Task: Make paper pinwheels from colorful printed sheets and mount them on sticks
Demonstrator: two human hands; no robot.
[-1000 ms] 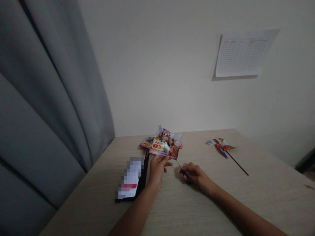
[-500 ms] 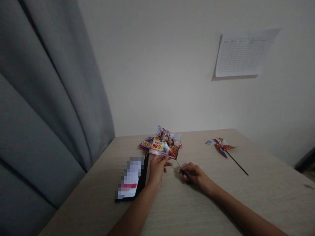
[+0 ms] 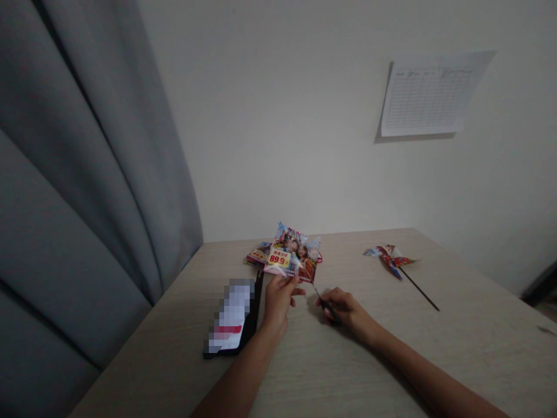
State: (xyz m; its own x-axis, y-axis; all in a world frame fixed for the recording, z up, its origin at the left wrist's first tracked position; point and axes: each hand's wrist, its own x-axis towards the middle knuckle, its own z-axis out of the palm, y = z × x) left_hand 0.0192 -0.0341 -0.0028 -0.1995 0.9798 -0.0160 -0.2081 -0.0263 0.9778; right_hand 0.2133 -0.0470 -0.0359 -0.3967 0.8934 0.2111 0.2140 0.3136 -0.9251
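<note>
Here, your left hand (image 3: pixel 277 305) pinches a glossy printed paper (image 3: pixel 292 252) between fingers and thumb, near the middle of the tabletop's (image 3: pixel 391 360) far edge. Your right hand (image 3: pixel 348 310) is closed around a thin dark stick (image 3: pixel 321 297), its tip reaching the paper's lower edge; the hands stay apart. More printed paper (image 3: pixel 260 253) lies just behind your left hand's paper. A phone (image 3: pixel 228 318) lies just left of your left hand. A paper pinwheel on a dark stick (image 3: pixel 390 259) lies toward the far right corner. A grey curtain (image 3: pixel 87 174) hangs beyond the left edge; a ruled sheet (image 3: pixel 424 93) is on the wall.

A grey curtain (image 3: pixel 82 174) hangs beside a white wall (image 3: pixel 278 128) above a wooden table (image 3: pixel 487 325).
</note>
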